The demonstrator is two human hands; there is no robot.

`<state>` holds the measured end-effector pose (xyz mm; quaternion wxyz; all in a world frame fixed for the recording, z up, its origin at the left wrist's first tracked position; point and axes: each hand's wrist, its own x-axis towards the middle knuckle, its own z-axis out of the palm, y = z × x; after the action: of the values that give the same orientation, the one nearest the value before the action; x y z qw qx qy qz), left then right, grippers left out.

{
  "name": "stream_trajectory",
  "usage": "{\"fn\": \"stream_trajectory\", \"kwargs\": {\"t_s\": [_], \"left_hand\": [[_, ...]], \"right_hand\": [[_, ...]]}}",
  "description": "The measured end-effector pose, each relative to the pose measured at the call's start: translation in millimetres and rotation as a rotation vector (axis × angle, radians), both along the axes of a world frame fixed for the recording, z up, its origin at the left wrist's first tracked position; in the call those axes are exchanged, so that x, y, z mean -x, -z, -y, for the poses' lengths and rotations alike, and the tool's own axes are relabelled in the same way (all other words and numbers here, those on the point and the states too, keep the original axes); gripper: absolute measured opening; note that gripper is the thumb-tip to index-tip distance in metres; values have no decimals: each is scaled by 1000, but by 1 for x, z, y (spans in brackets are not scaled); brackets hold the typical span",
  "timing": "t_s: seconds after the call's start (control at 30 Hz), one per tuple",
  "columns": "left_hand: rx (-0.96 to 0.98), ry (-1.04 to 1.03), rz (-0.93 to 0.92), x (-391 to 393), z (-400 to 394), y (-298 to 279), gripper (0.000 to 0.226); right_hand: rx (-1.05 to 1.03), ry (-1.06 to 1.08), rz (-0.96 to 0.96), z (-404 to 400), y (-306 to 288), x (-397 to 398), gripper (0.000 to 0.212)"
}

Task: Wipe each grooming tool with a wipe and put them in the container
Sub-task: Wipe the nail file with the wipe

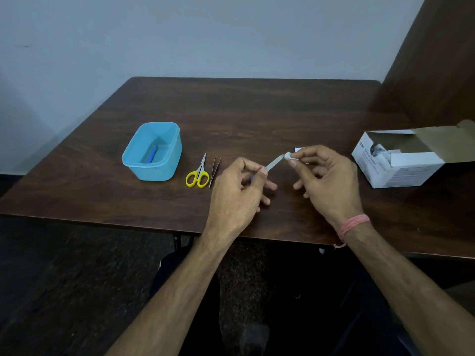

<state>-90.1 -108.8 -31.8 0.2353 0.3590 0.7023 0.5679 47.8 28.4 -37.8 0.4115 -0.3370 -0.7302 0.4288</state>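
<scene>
- Left hand [239,183]: grip pinched on the blue handle end of a nail file [274,162], thumb on top, the remaining fingers loosely spread above the counter [257,111].
- Right hand [326,173]: grip pinched on a small white wipe [288,156] wrapped round the far tip of the file; a pink thread band sits at the wrist.
- Nail file: held in the air between both hands, slanting up to the right, above the middle of the counter. Judged to be mid-wipe, not yet stored.
- Container [154,151]: light blue tub, open, on the left of the counter; one blue-handled tool [153,154] already lies inside.
- Scissors [198,173]: yellow handles, flat on the counter just right of the container, untouched.
- Tweezers [215,168]: just beside the scissors, apart from them, also waiting.
- Box [395,160]: white carton, flap open, on the right of the counter, well apart from the tools.
- Risks, as judged: the wipe is small and could slide off the tip if the pinch loosens; the light two-finger hold on the handle could let the file twist or drop; the waiting scissors and tweezers lie near the left hand and could be knocked on the way to the container.
</scene>
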Motion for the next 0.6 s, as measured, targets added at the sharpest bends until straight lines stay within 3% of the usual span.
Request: {"fn": "stream_trajectory", "kwargs": {"t_s": [0.17,0.37,0.6], "left_hand": [[7,7,-2,0,-1,1,11],[8,74,-54,7,3,4,18],[-32,69,-33,7,3,5,17]], "right_hand": [[-97,32,10,2,-3,0,5],[-293,22,165,5,1,2,17],[-297,51,120,3,1,1,15]]}}
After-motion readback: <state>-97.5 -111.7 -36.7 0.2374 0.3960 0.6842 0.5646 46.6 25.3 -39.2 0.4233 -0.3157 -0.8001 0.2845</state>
